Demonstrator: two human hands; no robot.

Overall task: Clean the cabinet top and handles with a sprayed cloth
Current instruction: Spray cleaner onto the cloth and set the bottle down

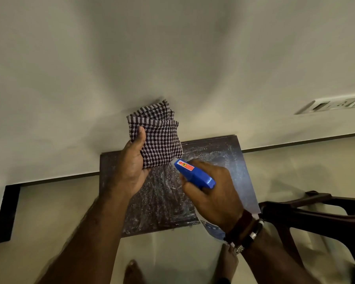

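Note:
My left hand [132, 168] holds a folded checked cloth [158, 138], purple and white, upright above the cabinet, thumb across its front. My right hand [211, 191] grips the blue head of a spray bottle [194, 174], its nozzle almost touching the cloth's lower right corner. The bottle's body is mostly hidden under my hand; a bit of its label shows below my wrist. Beneath both hands lies the dark cabinet top [217, 158], speckled and streaked with wet marks. The cabinet handles are out of sight.
A pale wall [172, 48] rises behind the cabinet, with a white socket strip [334, 105] at the right. A dark brown plastic chair [316, 214] stands to the right of the cabinet. My bare feet show on the light floor [39, 212] below.

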